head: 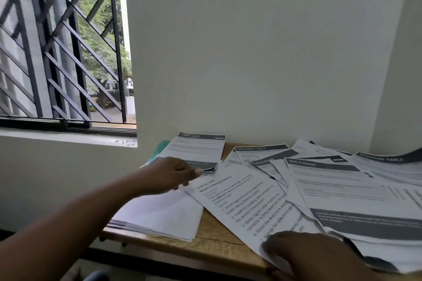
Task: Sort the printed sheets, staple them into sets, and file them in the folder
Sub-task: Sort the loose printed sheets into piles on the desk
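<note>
Our left hand pinches a stapled set, grip closed on its corner. Our right hand lies flat on the Screen Cleaning sheet, fingers apart, on the table.

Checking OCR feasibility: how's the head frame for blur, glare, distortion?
Head view: soft daylight from the window, no glare on paper. Left hand and right hand smeared by motion. The Screen Cleaning sheet has a readable heading and steps; the MULTI-ROOM sheet body text is mush. Wide-angle bends the window grille and right edge.
</note>
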`<state>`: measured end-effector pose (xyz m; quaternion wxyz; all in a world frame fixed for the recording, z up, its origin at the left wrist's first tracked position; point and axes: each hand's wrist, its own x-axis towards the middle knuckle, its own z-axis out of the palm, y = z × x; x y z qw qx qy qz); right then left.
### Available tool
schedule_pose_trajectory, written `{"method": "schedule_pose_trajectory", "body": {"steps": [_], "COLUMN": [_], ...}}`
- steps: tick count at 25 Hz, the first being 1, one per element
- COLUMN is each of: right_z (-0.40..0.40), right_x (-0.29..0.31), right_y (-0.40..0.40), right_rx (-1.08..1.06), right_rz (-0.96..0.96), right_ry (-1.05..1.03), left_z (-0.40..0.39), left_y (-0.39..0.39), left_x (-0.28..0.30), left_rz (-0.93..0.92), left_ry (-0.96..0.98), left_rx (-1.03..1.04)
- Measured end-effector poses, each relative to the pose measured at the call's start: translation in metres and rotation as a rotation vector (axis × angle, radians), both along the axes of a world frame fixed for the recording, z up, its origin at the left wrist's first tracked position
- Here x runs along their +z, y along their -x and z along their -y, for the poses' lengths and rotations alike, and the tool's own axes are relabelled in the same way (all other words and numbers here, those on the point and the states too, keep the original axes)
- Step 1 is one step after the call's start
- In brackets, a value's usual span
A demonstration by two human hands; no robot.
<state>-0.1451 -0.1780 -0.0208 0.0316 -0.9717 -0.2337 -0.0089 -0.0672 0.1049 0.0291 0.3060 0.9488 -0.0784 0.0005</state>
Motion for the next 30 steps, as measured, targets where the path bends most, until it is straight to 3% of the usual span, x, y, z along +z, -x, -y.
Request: {"method": "schedule_pose_trajectory", "body": {"steps": [4, 7, 10, 12, 15, 16, 18, 19, 20, 21, 23, 26, 30], "right_z": [0.005, 0.005, -0.011, -0.031, -0.045, -0.040, -0.016, 0.001, 0.022, 0.044, 0.080, 0.102, 0.085], "right_x": [0.025, 0.033, 0.029, 0.023, 0.023, 0.034, 0.056, 0.061, 0.061, 0.060, 0.062, 0.060, 0.051], "right_y": [0.020, 0.028, 0.038, 0.052, 0.074, 0.079, 0.078, 0.071, 0.055, 0.034, -0.008, -0.059, -0.086], "right_rx": [-0.092, -0.161, -0.072, 0.008, 0.176, 0.236, 0.273, 0.266, 0.189, 0.054, -0.266, -0.449, -0.381], "right_rz": [0.220, 0.429, 0.650, 0.575, 0.488, 0.381, -0.035, -0.121, -0.014, 0.158, 0.253, -0.060, -0.195], "right_ry": [-0.186, -0.516, -0.542, -0.426, -0.372, -0.493, -0.891, -1.014, -1.065, -1.036, -0.672, -0.141, 0.089], "left_z": [0.014, 0.035, 0.061, 0.077, 0.086, 0.082, 0.063, 0.048, 0.032, 0.015, -0.006, 0.006, 0.045], "left_y": [0.030, 0.050, 0.066, 0.070, 0.070, 0.073, 0.084, 0.090, 0.092, 0.089, 0.068, 0.015, -0.062], "left_x": [0.002, 0.005, 0.007, 0.008, 0.004, 0.004, 0.017, 0.027, 0.037, 0.048, 0.061, 0.065, 0.056], "left_rz": [-0.106, -0.214, -0.358, -0.305, -0.147, -0.109, 0.000, 0.043, 0.062, 0.050, 0.018, 0.001, -0.057], "left_ry": [0.202, 0.293, 0.654, 0.832, 0.774, 0.743, 0.793, 0.878, 0.948, 0.991, 1.062, 1.145, 1.062], "left_rx": [0.077, 0.129, 0.069, 0.041, 0.097, 0.115, 0.122, 0.080, 0.020, -0.021, -0.030, 0.039, 0.119]}}
